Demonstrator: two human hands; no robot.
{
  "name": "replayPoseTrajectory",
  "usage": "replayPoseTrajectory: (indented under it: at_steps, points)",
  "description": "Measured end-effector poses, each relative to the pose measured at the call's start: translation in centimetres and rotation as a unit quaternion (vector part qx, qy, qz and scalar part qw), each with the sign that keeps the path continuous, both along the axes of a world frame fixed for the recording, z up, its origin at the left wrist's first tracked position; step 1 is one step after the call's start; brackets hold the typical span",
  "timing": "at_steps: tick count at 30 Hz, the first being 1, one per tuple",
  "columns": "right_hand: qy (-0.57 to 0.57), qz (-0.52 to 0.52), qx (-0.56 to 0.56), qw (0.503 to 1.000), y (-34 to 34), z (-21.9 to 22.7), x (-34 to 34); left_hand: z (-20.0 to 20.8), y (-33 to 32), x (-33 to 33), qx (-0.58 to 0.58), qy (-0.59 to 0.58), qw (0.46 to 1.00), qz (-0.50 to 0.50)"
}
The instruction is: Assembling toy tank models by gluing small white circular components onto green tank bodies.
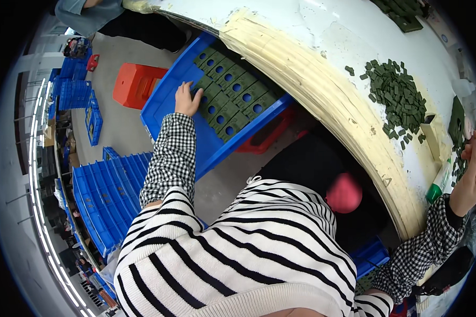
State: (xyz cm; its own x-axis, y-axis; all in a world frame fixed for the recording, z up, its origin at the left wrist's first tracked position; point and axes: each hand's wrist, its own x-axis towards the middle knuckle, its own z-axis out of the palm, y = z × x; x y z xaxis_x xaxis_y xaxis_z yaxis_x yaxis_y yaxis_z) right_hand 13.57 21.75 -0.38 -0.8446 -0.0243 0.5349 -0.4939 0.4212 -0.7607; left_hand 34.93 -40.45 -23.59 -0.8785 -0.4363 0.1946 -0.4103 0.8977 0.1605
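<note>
On the left, my left hand [186, 100] is open, fingers apart, at the edge of the flat green panels [225, 105] with round holes. These panels lie in rows inside a blue plastic crate [169, 103], and blue shows through their holes. At the far right, my right hand [466, 174] is over the white worktable [333, 31] with its fingers bent. What it grips is too small and too near the dark rim to make out. A dark green piece [456, 121] is beside those fingers. Left of this hand lies a heap of small green chips [399, 98].
A red stool [135, 84] stands beyond the crate. Stacked blue crates [108, 195] are at the left. Cream tape covers the table edge [322, 95]. A green-capped bottle [436, 187] and more green parts [402, 13] are on the table. Another person [137, 29] stands at the top left.
</note>
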Motion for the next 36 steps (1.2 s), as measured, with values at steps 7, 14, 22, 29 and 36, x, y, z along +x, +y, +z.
replayPoseTrajectory:
  at_steps: [7,14,22,29,36]
  points:
    - [0.027,-0.003,0.161,0.987,4.6,-1.9,-1.3,-0.6,6.4,1.3,0.074,-0.107,0.991,0.044]
    - [0.089,0.003,0.229,0.969,5.1,-2.5,-1.2,-0.2,8.0,1.4,0.075,-0.102,0.991,0.051]
    - [0.015,-0.004,0.107,0.994,4.4,-2.5,-1.2,-1.2,11.5,2.4,0.096,-0.115,0.982,0.113]
    - [-0.009,0.023,0.045,0.999,4.3,-2.3,-1.4,-1.5,9.4,2.6,0.14,0.007,0.986,0.09]
    - [-0.001,0.025,0.033,0.999,3.0,-2.0,-1.1,-5.4,1.4,3.3,0.272,0.29,0.868,0.297]
